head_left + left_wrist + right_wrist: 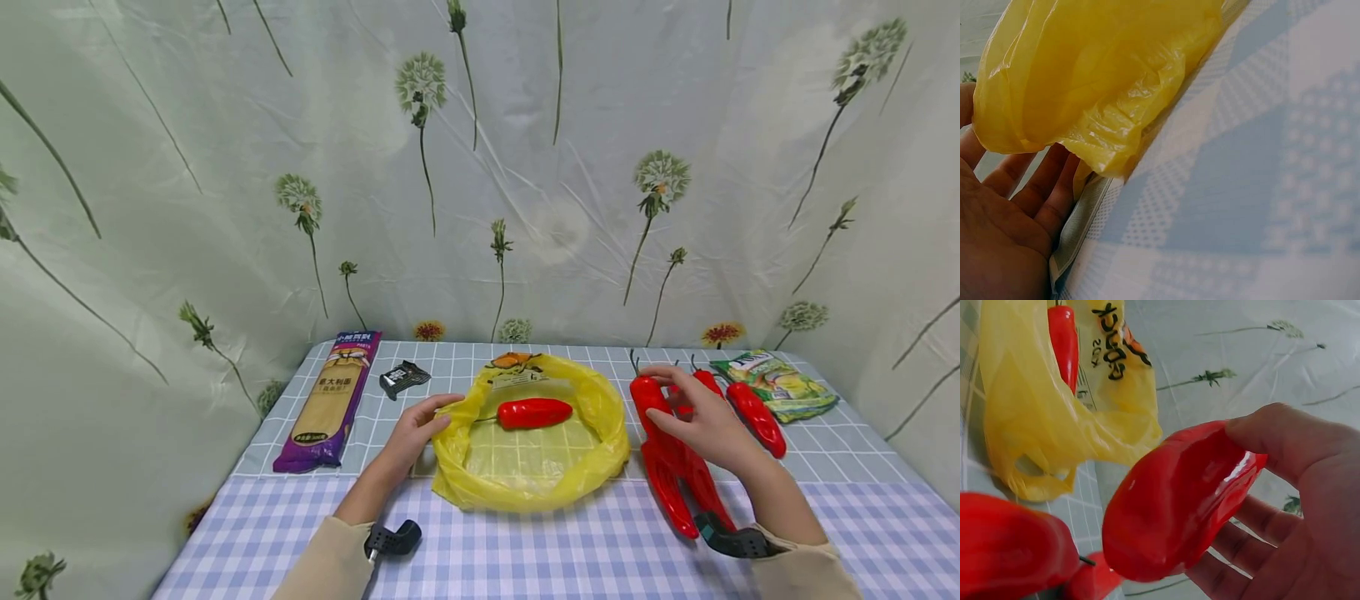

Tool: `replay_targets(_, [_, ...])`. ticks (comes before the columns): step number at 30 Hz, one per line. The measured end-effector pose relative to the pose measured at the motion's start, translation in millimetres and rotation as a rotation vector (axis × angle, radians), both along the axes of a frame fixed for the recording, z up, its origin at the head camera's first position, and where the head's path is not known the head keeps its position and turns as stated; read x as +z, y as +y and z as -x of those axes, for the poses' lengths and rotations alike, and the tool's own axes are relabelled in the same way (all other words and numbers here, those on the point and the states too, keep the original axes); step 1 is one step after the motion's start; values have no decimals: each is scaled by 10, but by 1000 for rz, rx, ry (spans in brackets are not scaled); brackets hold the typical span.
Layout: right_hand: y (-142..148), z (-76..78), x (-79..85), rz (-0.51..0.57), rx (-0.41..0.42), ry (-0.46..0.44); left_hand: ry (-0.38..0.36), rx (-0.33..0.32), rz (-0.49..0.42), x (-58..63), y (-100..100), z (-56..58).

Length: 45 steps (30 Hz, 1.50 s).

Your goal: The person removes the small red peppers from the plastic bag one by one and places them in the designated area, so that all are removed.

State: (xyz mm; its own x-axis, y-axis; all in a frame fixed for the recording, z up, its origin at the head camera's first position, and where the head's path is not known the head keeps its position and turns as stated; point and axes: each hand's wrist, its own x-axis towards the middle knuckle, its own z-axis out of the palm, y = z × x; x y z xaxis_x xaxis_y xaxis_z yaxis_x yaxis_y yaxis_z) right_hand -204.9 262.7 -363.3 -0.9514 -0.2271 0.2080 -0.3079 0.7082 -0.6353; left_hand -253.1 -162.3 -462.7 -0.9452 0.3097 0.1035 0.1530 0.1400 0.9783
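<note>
A yellow plastic bag stands with its mouth spread wide on the table, and one red chili pepper lies inside. At the bag's left rim, my left hand holds the plastic between thumb and fingers; the fingertips are partly hidden by it in the left wrist view. To the right of the bag, my right hand grips a shiny red chili pepper, thumb on one side and fingers on the other. Beneath and around that hand lie several more red chili peppers.
A purple pasta packet lies at the left, with a small black packet beside it. Behind the peppers at the right is a green and yellow snack bag. A floral curtain hangs behind the checked tablecloth.
</note>
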Motion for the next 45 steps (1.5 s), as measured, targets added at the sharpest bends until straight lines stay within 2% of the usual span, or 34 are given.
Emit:
replay_targets(11, [203, -2, 10, -6, -48, -64, -8, 1, 8, 6, 5, 0])
replay_targets(23, [454, 26, -45, -22, -40, -78, -8, 6, 7, 10, 4, -9])
replay_targets(33, [689, -12, -73, -37, -33, -140, -13, 10, 18, 11, 10, -17])
replay_targets(40, [888, -38, -84, -75, -59, -173, 9, 4, 17, 14, 12, -10])
replay_targets(45, [975, -22, -109, -114, -75, -234, 18, 8, 11, 19, 8, -15])
